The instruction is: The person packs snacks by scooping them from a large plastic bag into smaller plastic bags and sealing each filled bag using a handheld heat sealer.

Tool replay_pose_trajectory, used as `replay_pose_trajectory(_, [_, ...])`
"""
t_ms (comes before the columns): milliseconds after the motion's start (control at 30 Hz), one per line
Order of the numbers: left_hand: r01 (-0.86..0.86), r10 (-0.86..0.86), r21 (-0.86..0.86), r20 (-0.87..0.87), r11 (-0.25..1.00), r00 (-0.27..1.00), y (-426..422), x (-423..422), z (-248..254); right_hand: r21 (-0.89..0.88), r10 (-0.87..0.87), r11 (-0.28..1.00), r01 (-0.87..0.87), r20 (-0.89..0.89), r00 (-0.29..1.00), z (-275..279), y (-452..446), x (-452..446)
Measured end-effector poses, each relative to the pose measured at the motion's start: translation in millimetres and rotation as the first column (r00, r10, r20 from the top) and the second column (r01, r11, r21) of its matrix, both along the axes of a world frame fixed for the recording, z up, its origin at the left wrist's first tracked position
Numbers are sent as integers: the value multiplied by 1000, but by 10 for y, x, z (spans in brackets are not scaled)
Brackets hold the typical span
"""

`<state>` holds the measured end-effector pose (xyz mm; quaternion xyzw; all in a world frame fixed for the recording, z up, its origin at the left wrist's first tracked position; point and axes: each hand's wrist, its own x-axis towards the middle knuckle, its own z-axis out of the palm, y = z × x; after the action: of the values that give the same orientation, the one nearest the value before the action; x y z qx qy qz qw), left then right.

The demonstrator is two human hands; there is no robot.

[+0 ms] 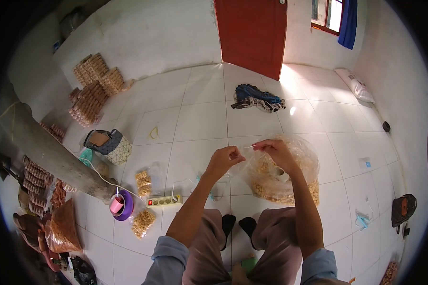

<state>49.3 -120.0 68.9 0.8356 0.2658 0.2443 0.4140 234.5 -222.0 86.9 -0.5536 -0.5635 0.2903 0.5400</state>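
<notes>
Both of my hands are raised in front of me, a short gap apart. My left hand [225,160] has its fingers pinched together; what they hold, if anything, is too small to name. A thin white strip [250,147] shows at the fingertips of my right hand [274,151], which are closed on it. Behind and below my right hand, a large clear plastic bag [304,156] of light brown snack pieces rests on the tiled floor.
Left of my legs are a power strip [164,201], small snack bags [143,223] and a purple basin [123,214]. Stacked packs [87,102] stand by the far wall. Blue cloth [257,97] lies ahead. A person [28,232] is at the far left.
</notes>
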Motion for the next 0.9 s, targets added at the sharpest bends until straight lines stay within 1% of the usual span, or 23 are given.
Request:
replay_pose_trajectory(33, [1,-1,1,0,1000,1000,4,-1,-3,-53,33,998,-32,16,999,-44,18,17])
replay_pose_trajectory(67, [42,-42,9,16,999,999,7,-3,-8,-106,66,992,-62,30,997,-85,22,33])
replay_pose_trajectory(100, [83,-84,17,32,996,996,17,-5,-28,-106,65,993,-61,29,997,-76,3,30])
replay_pose_trajectory(133, [84,-84,17,32,996,996,30,-6,-45,-174,117,976,-131,-85,989,-63,-17,31])
replay_pose_trajectory(167, [120,-121,23,48,993,992,44,-13,-61,-233,161,950,-207,-202,966,-47,-35,27])
replay_pose_trajectory(200, [154,-156,30,62,988,986,53,-25,-63,-233,163,950,-209,-202,966,-31,-54,18])
replay_pose_trajectory(233, [152,-153,30,62,988,986,67,-41,-63,-250,148,944,-214,-259,955,-16,-75,6])
replay_pose_trajectory(267, [184,-185,22,33,983,982,87,-57,-59,-267,131,938,-220,-315,940,-12,-89,1])
replay_pose_trajectory(333, [216,-217,14,5,976,976,134,-98,-34,-258,136,938,-231,-340,931,-41,-100,48])
replay_pose_trajectory(400, [194,-195,-150,6,969,981,195,-177,-18,-249,138,938,-240,-366,920,-29,-141,104])
replay_pose_trajectory(433, [194,-195,-150,6,970,981,226,-218,-25,-260,121,938,-229,-376,919,1,-172,137])
replay_pose_trajectory(500, [125,-115,-258,54,958,992,299,-279,-58,-269,104,938,-219,-386,917,44,-215,174])
replay_pose_trajectory(533, [145,-112,-303,124,942,986,329,-281,-79,-273,96,935,-228,-423,901,55,-230,185])
replay_pose_trajectory(567, [145,-113,-303,123,942,986,357,-277,-102,-277,88,931,-237,-460,884,58,-243,198])
replay_pose_trajectory(600, [177,-129,-297,175,938,976,367,-269,-90,-277,87,931,-236,-461,883,38,-244,220])
replay_pose_trajectory(633, [209,-146,-289,226,934,963,370,-265,-82,-250,94,935,-251,-507,857,3,-236,247])
replay_pose_trajectory(667, [209,-146,-290,225,934,963,360,-253,-78,-223,102,938,-265,-552,827,-32,-232,272])
replay_pose_trajectory(733, [155,-102,-302,184,941,978,331,-210,-40,-224,86,942,-251,-563,822,-81,-231,299])
replay_pose_trajectory(767, [154,-102,-296,184,943,978,336,-200,-34,-221,72,946,-239,-574,816,-103,-228,310])
replay_pose_trajectory(833, [117,-114,-136,28,984,993,345,-170,-23,-228,53,951,-209,-546,836,-151,-235,344])
replay_pose_trajectory(867, [117,-115,-130,23,985,993,330,-147,-37,-242,26,954,-176,-518,855,-183,-243,368])
replay_pose_trajectory(900, [10,-12,174,11,985,1000,254,-111,0,-238,25,956,-174,-523,852,-235,-262,415])
